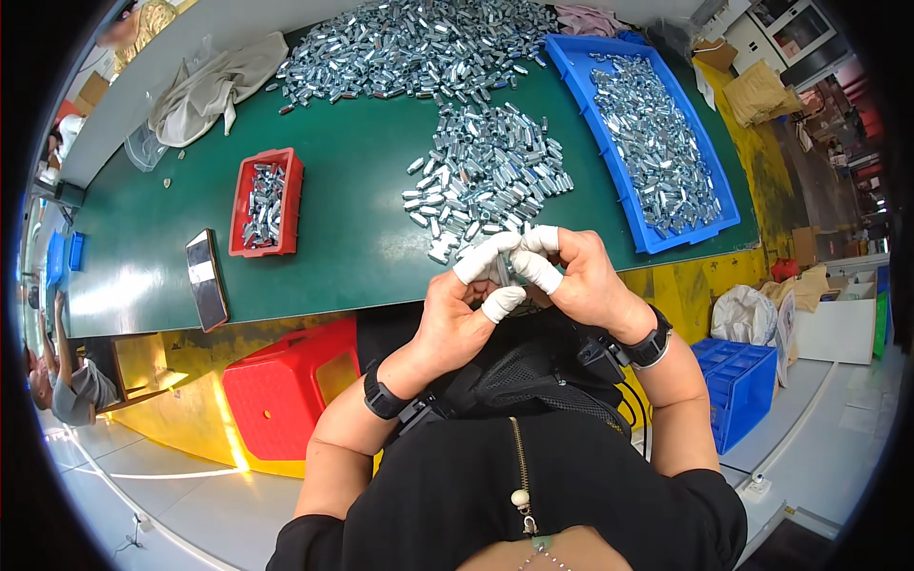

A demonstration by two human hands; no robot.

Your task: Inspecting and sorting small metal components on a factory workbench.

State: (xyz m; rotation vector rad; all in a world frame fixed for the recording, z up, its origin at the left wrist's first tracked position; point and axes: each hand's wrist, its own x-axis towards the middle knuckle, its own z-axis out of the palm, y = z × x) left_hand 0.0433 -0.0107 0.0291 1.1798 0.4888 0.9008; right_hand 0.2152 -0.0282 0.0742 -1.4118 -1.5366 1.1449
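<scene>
Your fingertips (502,255) hide most of the small metal part (507,267) — its shape cannot be told.

Two blue trays: one large tray (571,71) at upper right holding metal sleeves, one small tray (75,250) at far left. One red bin (240,205), one phone (206,279), one red stool (286,385), two loose sleeve heaps (409,43).

Red bin (268,202), phone (207,279), blue tray (630,190), red stool (288,388).
</scene>
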